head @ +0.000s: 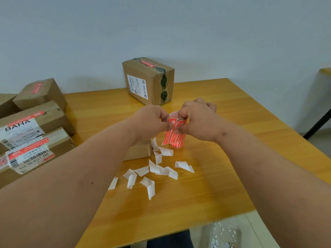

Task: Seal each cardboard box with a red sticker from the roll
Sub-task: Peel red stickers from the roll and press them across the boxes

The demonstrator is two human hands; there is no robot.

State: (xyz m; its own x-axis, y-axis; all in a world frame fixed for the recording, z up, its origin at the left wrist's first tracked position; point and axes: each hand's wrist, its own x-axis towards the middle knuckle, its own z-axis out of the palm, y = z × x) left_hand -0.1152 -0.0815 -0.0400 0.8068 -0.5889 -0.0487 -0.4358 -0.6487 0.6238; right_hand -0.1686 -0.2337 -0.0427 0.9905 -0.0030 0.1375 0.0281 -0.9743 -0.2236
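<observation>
Both hands are up over the middle of the yellow wooden desk (223,185), working the roll of red stickers (176,138) between them. The right hand (198,120) has the roll in its grip, fingers curled over the top end and into the core, so the roll hangs upright just under and between the two hands. The left hand (150,122) has its grip closed on a red sticker (171,130), thumb and forefinger pinching its upper end where it meets the roll; the strip runs down and slightly left from that pinch, its lower end lifted clear of the roll. A curl of white backing paper (154,144) dangles below the left hand.

On the desk just under the hands lies a scatter of white backing scraps (157,169), curled and overlapping. A small cardboard box (138,151) sits directly beneath the left wrist, mostly hidden by the forearm.

Further back, near the wall, a larger cardboard box (148,80) stands with a red sticker across its top seam, dark tape on its side and a white shipping label facing forward. At the left edge of the desk is a stack of boxes (34,127), each already carrying a red sticker, with printed labels on the nearer ones. On the floor at lower right a clear container (224,235) holds more white scraps.
</observation>
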